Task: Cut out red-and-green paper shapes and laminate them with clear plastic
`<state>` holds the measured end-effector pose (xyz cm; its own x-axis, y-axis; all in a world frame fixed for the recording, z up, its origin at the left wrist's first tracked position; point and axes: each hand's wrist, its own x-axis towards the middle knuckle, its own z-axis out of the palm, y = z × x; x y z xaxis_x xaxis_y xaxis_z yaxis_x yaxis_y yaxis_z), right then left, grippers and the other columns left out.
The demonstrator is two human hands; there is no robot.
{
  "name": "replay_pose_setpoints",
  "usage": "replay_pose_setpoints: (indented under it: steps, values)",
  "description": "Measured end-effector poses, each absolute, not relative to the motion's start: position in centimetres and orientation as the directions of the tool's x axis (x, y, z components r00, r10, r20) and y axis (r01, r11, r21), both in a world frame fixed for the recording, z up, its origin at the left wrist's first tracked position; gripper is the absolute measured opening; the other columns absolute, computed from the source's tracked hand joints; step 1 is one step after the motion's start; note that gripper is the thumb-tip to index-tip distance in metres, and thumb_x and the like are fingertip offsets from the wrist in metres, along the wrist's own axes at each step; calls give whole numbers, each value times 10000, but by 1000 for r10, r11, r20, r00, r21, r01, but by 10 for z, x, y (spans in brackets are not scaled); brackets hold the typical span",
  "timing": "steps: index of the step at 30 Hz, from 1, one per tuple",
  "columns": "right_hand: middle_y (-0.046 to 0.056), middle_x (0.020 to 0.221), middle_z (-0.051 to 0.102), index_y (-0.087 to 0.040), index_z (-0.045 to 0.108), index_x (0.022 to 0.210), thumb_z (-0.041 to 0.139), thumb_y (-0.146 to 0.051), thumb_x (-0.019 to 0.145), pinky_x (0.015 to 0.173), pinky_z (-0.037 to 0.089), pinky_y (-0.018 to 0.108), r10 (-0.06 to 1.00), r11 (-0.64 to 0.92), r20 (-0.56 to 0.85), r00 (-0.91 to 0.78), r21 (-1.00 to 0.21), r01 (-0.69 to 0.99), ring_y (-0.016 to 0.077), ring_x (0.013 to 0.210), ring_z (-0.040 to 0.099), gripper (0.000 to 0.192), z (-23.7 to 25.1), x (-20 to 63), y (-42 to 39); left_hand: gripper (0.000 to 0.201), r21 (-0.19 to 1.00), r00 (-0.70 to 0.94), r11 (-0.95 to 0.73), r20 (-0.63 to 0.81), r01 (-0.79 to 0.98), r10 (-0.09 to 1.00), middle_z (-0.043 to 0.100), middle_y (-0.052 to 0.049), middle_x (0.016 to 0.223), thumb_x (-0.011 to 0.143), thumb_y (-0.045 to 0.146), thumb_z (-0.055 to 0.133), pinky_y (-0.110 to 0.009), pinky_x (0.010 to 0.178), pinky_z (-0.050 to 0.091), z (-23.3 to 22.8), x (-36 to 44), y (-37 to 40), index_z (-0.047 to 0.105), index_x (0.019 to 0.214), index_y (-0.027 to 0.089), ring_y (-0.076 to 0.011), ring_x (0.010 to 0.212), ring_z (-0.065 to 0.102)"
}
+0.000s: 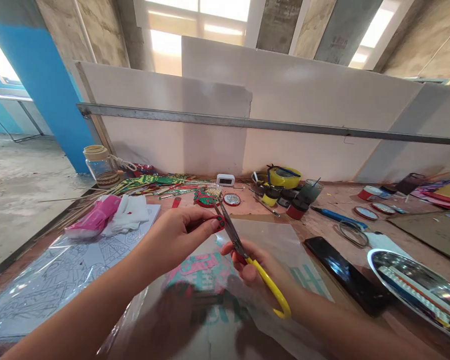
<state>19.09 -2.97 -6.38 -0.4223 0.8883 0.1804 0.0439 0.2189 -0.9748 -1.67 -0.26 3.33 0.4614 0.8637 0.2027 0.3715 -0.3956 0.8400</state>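
Note:
My right hand (253, 265) grips yellow-handled scissors (247, 257), blades pointing up and away, open around a small green and red piece (220, 223). My left hand (182, 232) pinches that small piece between thumb and fingers, right at the blades. Both hands hover over a clear plastic sheet (285, 245) that covers a pink and teal printed design (200, 270) on the table.
A black phone (345, 272) lies right of my hands, a metal plate (416, 285) beyond it. Paint jars (285, 195), yellow tape (285, 176), a blue pen (337, 216), a glass jar (101, 165), sticks, a pink packet (93, 217) and a white cloth (133, 212) crowd the back.

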Motion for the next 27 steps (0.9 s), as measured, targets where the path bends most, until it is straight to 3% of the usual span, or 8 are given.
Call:
replay_pose_setpoints:
  steps: [8, 15, 20, 24, 27]
  values:
    - [-3, 767, 445, -193, 640, 1087, 548, -869, 721, 490, 253, 231, 896, 181, 140, -422, -982, 58, 130, 624, 375, 775, -62, 191, -30, 304, 836, 457, -386, 187, 391, 870, 671, -13, 732, 906, 389, 553, -233, 565, 406, 33, -19, -2, 759, 902, 164, -135, 652, 535]
    - [-5, 743, 449, -186, 657, 1077, 562, -875, 701, 486, 280, 226, 894, 159, 122, -430, -986, 51, 136, 635, 387, 790, -60, 191, -30, 282, 796, 454, -421, 210, 435, 866, 563, 21, 650, 896, 361, 548, -219, 510, 323, 36, -22, -1, 754, 875, 170, -108, 592, 432]
    - [-12, 713, 453, -186, 651, 1057, 607, -802, 749, 478, 264, 223, 891, 159, 116, -439, -985, 62, 135, 629, 372, 690, -62, 191, -31, 294, 771, 467, -424, 187, 475, 864, 501, 35, 603, 898, 366, 533, -222, 488, 286, 38, -23, 0, 746, 852, 168, -101, 559, 380]
    - [-22, 697, 479, -201, 661, 1036, 638, -625, 824, 521, 303, 237, 894, 202, 123, -431, -969, 140, 132, 619, 407, 475, -63, 192, -28, 307, 754, 486, -425, 162, 500, 859, 585, 15, 667, 906, 391, 523, -232, 528, 332, 37, -27, 1, 741, 896, 175, -117, 601, 444]
    - [-34, 674, 506, -194, 657, 998, 668, -474, 790, 536, 335, 242, 908, 193, 87, -410, -955, 223, 126, 590, 438, 349, -53, 194, -23, 330, 706, 527, -442, 115, 553, 842, 613, 9, 681, 918, 429, 510, -231, 532, 341, 37, -33, 6, 719, 857, 181, -123, 605, 479]
